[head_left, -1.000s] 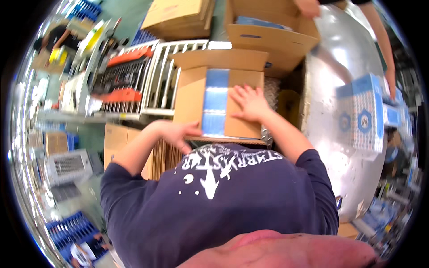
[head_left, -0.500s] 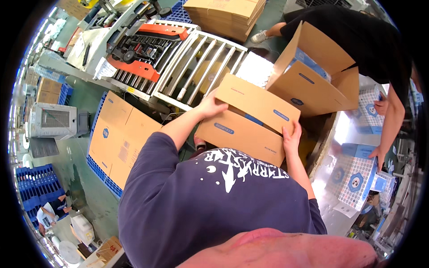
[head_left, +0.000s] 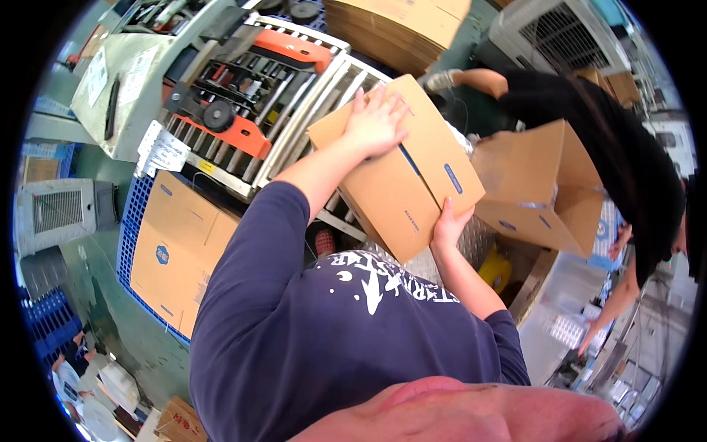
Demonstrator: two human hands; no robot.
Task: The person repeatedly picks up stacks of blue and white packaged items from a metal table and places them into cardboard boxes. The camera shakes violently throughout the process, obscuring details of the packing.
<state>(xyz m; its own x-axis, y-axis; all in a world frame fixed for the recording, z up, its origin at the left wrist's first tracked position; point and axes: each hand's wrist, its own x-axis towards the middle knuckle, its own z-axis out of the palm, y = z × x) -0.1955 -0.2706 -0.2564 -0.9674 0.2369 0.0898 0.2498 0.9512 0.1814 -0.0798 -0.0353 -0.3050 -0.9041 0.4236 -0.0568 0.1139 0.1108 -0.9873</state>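
Note:
A brown cardboard box lies before me, tilted at the end of the roller conveyor. Its two long top flaps are folded in, and a narrow gap with a strip of blue shows between them. My left hand rests flat across the far part of the flaps, fingers spread. At the near right corner, my right hand grips the box edge with the thumb up along the side; its other fingers are partly hidden. To the right of it, a second cardboard box stands with its flaps up, beside a co-worker in black.
Ahead to the left is the roller conveyor with an orange-sided machine on it. Flat cartons lie on a blue pallet at left. More stacked cartons stand behind. A metal table is at the right.
The box has moved forward and turned onto the conveyor end. My left hand has gone from its left edge to flat on top. The open box beside it has shifted and tipped toward the co-worker.

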